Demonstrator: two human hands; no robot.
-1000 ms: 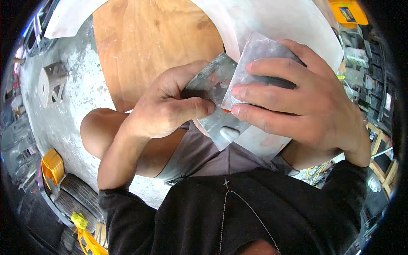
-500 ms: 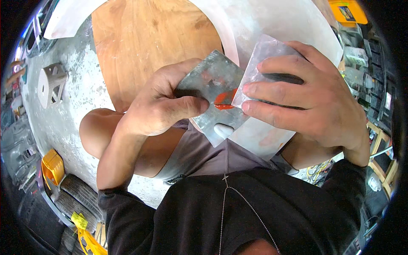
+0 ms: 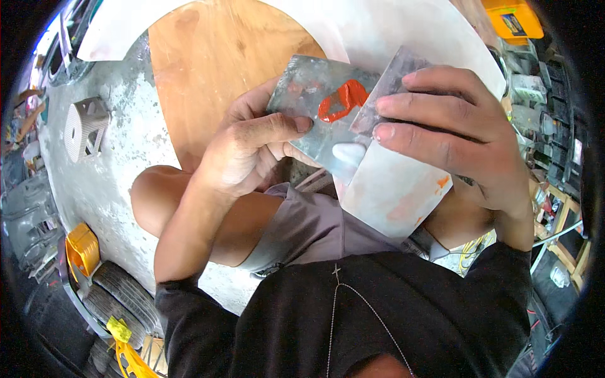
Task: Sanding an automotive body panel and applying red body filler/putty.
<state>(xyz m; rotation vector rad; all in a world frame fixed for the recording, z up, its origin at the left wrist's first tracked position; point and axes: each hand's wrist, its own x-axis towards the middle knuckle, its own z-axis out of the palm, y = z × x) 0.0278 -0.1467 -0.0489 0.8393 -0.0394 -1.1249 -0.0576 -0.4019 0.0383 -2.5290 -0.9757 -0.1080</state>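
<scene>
The metal plate (image 3: 315,107) has tilted up, baring red putty (image 3: 342,101); left hand (image 3: 249,151) fingers clamp it, right hand (image 3: 454,132) fingers grip the scraper (image 3: 391,183); putty unspread.

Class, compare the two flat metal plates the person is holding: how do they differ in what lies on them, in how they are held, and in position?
The plate in the left hand, a grey metal plate, carries a blob of red-orange paste; the pale scraper blade in the right hand shows only faint orange smears. The thumb clamps the grey plate's edge; fingers press across the blade's top. The blade overlaps the grey plate's right side. Both are flat and held above the lap.
</scene>
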